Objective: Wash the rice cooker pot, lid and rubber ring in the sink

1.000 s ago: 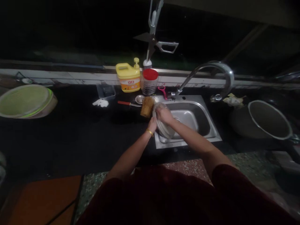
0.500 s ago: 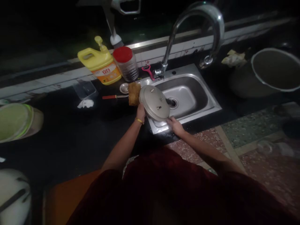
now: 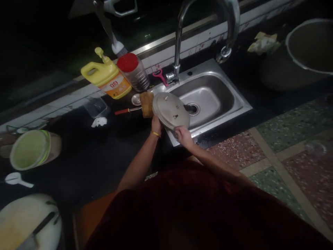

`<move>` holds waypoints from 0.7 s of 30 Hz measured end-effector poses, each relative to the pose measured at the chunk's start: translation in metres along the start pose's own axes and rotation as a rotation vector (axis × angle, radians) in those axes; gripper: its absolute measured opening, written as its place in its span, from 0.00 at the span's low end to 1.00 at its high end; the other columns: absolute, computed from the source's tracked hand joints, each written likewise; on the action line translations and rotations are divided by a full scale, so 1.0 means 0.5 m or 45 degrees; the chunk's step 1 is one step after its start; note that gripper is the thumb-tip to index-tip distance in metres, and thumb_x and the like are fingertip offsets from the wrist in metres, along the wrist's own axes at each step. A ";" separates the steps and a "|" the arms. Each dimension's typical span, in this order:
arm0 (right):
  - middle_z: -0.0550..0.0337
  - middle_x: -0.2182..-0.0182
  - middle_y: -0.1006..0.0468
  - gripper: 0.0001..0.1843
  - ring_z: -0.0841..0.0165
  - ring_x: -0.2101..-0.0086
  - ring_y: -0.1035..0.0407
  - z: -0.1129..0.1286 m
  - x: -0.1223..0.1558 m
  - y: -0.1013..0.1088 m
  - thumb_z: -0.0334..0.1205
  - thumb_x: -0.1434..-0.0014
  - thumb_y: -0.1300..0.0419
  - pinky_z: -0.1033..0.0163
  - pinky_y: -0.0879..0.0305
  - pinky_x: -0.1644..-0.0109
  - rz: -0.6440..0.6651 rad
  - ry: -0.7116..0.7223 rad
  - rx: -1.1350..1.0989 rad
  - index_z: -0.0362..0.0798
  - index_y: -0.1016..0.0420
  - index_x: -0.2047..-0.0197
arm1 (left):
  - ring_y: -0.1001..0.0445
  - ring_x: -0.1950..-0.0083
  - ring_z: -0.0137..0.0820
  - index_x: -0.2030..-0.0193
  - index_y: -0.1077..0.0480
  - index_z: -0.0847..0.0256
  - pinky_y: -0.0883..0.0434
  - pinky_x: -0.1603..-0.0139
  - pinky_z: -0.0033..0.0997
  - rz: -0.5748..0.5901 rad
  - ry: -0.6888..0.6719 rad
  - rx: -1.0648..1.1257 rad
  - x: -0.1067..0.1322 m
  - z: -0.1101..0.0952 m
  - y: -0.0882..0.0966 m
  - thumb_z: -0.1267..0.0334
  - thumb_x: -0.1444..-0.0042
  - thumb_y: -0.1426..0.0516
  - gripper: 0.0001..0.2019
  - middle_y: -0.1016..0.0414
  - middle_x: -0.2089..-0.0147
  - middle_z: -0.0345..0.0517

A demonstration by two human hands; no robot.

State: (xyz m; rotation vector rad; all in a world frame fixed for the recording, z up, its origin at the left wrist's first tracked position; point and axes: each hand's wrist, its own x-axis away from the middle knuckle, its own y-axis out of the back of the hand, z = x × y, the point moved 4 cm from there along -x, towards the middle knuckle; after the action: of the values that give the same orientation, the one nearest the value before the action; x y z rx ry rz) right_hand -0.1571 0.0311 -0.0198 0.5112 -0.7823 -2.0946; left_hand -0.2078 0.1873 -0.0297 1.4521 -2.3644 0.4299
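A round metal lid (image 3: 170, 109) is held tilted over the left edge of the steel sink (image 3: 221, 114). My left hand (image 3: 156, 123), with a gold bangle at the wrist, grips the lid's lower left rim. My right hand (image 3: 183, 134) is closed on the lid's lower right rim. A brown scrubbing sponge (image 3: 146, 103) stands on the dark counter just left of the lid, touching or nearly touching it.
A curved tap (image 3: 205, 21) arches over the sink. A yellow detergent jug (image 3: 106, 77), a red-capped jar (image 3: 133, 72), a pink peeler (image 3: 160, 76) and a red-handled knife (image 3: 127, 110) sit behind. A large pot (image 3: 307, 48) stands right; a green-lined bowl (image 3: 32, 149) and white cooker lid (image 3: 28, 222) lie left.
The lid was turned from dished side up to flat side up and raised. My right hand left its middle for the lower rim. The view has swung left and closer.
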 end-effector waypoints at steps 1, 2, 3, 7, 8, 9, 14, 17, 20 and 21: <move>0.48 0.60 0.26 0.14 0.65 0.56 0.33 -0.019 0.012 0.003 0.34 0.35 0.53 0.63 0.39 0.48 -0.024 -0.046 -0.007 0.43 0.27 0.58 | 0.26 0.62 0.30 0.56 0.31 0.64 0.27 0.65 0.28 -0.016 0.031 0.017 0.004 0.000 -0.001 0.44 0.40 0.50 0.23 0.25 0.62 0.47; 0.49 0.60 0.25 0.13 0.65 0.57 0.32 -0.036 0.023 0.007 0.33 0.35 0.53 0.62 0.38 0.49 -0.049 -0.093 -0.013 0.43 0.27 0.58 | 0.26 0.63 0.30 0.56 0.31 0.64 0.27 0.66 0.28 -0.028 0.058 0.034 0.008 -0.001 -0.002 0.44 0.40 0.50 0.22 0.25 0.63 0.48; 0.50 0.61 0.25 0.13 0.65 0.57 0.32 -0.052 0.031 0.010 0.33 0.36 0.53 0.62 0.38 0.50 -0.075 -0.144 -0.016 0.44 0.27 0.59 | 0.26 0.63 0.30 0.56 0.31 0.64 0.27 0.67 0.28 -0.030 0.078 0.048 0.011 -0.003 -0.004 0.45 0.40 0.50 0.22 0.25 0.63 0.48; 0.50 0.62 0.24 0.13 0.63 0.59 0.31 -0.089 0.047 0.020 0.32 0.36 0.53 0.62 0.36 0.51 -0.122 -0.290 0.016 0.44 0.26 0.61 | 0.25 0.61 0.30 0.52 0.32 0.63 0.25 0.61 0.31 -0.020 0.092 0.073 0.015 -0.012 -0.011 0.45 0.39 0.51 0.22 0.24 0.60 0.49; 0.50 0.63 0.24 0.14 0.63 0.59 0.31 -0.087 0.046 0.019 0.32 0.37 0.53 0.61 0.36 0.51 -0.120 -0.298 0.037 0.43 0.26 0.61 | 0.25 0.61 0.30 0.52 0.32 0.63 0.25 0.60 0.32 -0.029 0.096 0.074 0.015 -0.013 -0.012 0.46 0.39 0.51 0.22 0.24 0.58 0.49; 0.49 0.62 0.24 0.14 0.63 0.58 0.32 -0.079 0.044 0.016 0.31 0.36 0.53 0.61 0.37 0.51 -0.117 -0.285 0.055 0.43 0.26 0.60 | 0.25 0.60 0.30 0.52 0.32 0.63 0.25 0.59 0.33 -0.042 0.099 0.075 0.014 -0.014 -0.012 0.47 0.38 0.52 0.21 0.24 0.56 0.50; 0.48 0.56 0.26 0.18 0.64 0.55 0.33 0.020 0.000 -0.019 0.30 0.35 0.56 0.62 0.38 0.48 -0.095 0.014 0.082 0.43 0.27 0.52 | 0.25 0.57 0.31 0.54 0.31 0.65 0.25 0.56 0.33 -0.127 0.057 0.127 0.010 -0.019 -0.009 0.52 0.37 0.51 0.18 0.24 0.54 0.52; 0.49 0.57 0.26 0.17 0.63 0.57 0.33 0.022 -0.008 -0.021 0.28 0.38 0.53 0.61 0.38 0.50 -0.072 0.093 0.098 0.45 0.26 0.53 | 0.25 0.58 0.31 0.56 0.30 0.64 0.26 0.55 0.33 -0.119 0.044 0.148 0.012 -0.023 -0.011 0.53 0.38 0.50 0.16 0.24 0.58 0.48; 0.49 0.61 0.25 0.17 0.62 0.59 0.33 -0.048 0.020 -0.004 0.24 0.42 0.52 0.61 0.37 0.53 -0.071 -0.074 0.155 0.44 0.25 0.58 | 0.24 0.59 0.31 0.56 0.30 0.63 0.25 0.54 0.36 -0.115 0.086 0.157 0.017 -0.023 -0.014 0.53 0.38 0.50 0.16 0.24 0.61 0.46; 0.49 0.62 0.25 0.17 0.62 0.60 0.33 -0.069 0.030 0.001 0.24 0.43 0.52 0.60 0.37 0.54 -0.067 -0.141 0.181 0.44 0.25 0.59 | 0.24 0.59 0.31 0.56 0.30 0.63 0.25 0.53 0.36 -0.124 0.096 0.164 0.018 -0.023 -0.015 0.53 0.38 0.51 0.16 0.24 0.62 0.46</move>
State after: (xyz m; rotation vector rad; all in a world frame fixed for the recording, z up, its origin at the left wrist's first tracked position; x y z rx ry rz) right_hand -0.1450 0.0067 -0.0460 0.5003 -0.9968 -2.1401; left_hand -0.2035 0.1820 -0.0147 1.5714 -2.2321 0.6101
